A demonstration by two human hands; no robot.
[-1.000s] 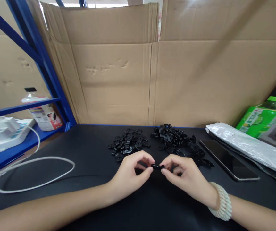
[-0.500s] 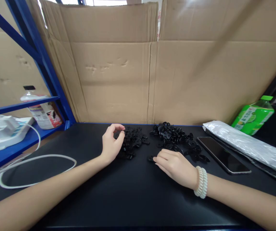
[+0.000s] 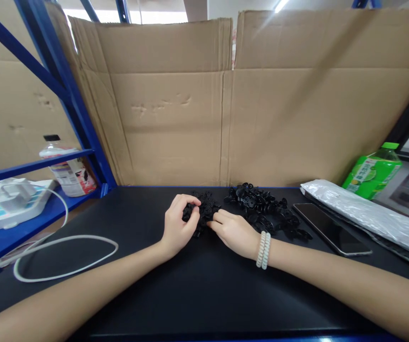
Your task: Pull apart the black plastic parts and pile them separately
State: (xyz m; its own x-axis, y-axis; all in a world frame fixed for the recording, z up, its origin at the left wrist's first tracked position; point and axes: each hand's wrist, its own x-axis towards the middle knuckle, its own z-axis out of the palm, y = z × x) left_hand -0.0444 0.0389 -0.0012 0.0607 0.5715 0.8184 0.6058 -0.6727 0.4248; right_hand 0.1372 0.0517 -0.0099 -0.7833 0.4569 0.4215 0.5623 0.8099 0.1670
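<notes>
While I watch, both hands have come together at the left pile.
Left hand (image 3: 177, 228): pinching parts in left pile (image 3: 204, 211).
Right hand (image 3: 234, 232): now touching that pile's right edge; grip unclear.
Right pile (image 3: 264, 209): just right of it, left alone.

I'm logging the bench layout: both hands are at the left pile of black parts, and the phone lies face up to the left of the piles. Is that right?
Not quite. In the head view the phone lies to the right of the piles, beside the plastic bag. The rest holds: left hand and right hand are both at the left pile.
</notes>
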